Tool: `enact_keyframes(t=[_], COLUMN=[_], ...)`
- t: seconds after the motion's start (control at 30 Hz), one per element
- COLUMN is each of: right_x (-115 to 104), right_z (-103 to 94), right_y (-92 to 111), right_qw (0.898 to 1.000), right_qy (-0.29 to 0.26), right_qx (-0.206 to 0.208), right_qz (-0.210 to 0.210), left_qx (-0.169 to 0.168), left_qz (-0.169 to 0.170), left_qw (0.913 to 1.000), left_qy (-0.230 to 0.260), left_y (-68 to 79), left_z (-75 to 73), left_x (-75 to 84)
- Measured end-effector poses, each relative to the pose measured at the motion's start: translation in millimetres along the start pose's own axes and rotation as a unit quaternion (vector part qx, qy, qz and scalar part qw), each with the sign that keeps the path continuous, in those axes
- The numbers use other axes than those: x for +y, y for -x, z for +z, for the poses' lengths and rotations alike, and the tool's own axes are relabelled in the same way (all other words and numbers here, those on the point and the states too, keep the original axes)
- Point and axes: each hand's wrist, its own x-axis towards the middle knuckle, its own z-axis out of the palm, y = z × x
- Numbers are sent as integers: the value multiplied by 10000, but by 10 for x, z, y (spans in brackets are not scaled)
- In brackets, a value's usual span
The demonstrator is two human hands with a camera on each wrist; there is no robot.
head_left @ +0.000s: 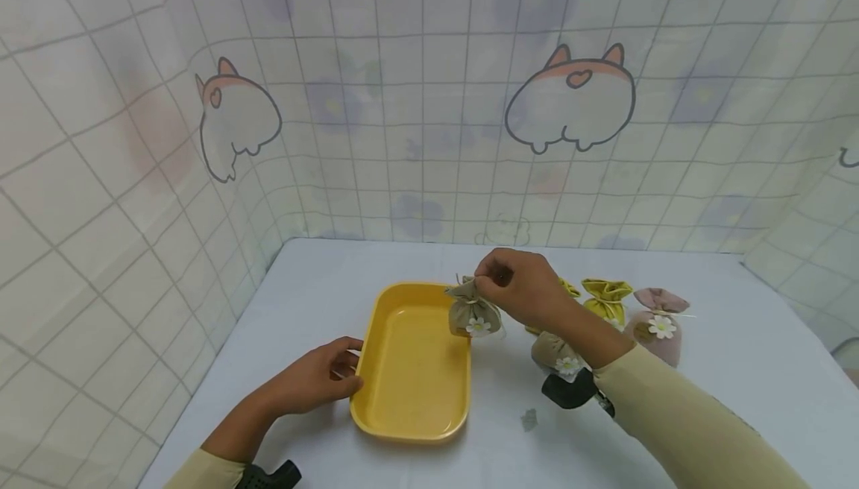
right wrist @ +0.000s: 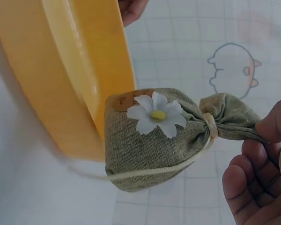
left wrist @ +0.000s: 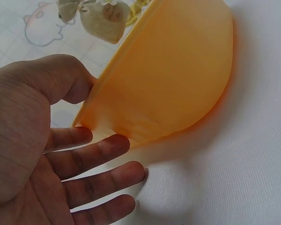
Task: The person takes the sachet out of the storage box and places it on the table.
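In the head view, my right hand point(head_left: 526, 288) pinches the gathered neck of a grey-green drawstring pouch point(head_left: 475, 317) and holds it at the right rim of a yellow tray point(head_left: 411, 370). The right wrist view shows the pouch's white daisy point(right wrist: 157, 115), brown label point(right wrist: 131, 99) and pale cord; thumb and fingertips grip its cloth top. My left hand point(head_left: 315, 377) touches the tray's left side. Seen from the left wrist, its thumb point(left wrist: 77, 86) meets the rim while its fingers point(left wrist: 107, 180) reach fairly straight along the outer wall. The tray's inside shows bare yellow.
Right of the tray, partly behind my right arm, lie another grey-green pouch point(head_left: 553, 351), yellow pouches point(head_left: 604, 299) and a pink pouch point(head_left: 661, 325). A small grey-green patch point(head_left: 529, 420) shows on the white table point(head_left: 496, 452). Grid-patterned cloth point(head_left: 429, 139) hangs behind.
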Motion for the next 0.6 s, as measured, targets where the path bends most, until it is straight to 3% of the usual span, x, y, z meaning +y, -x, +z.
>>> enact_keyframes(t=[0.6], right_x=[238], right_z=[-532], right_y=[340], right_qw=[9978], right_qy=[447], right_qx=[314], right_qz=[366], left_qx=[49], left_qz=[-128], left_qw=[9999], left_qy=[-99], left_y=[-13], left_z=[12], left_x=[26])
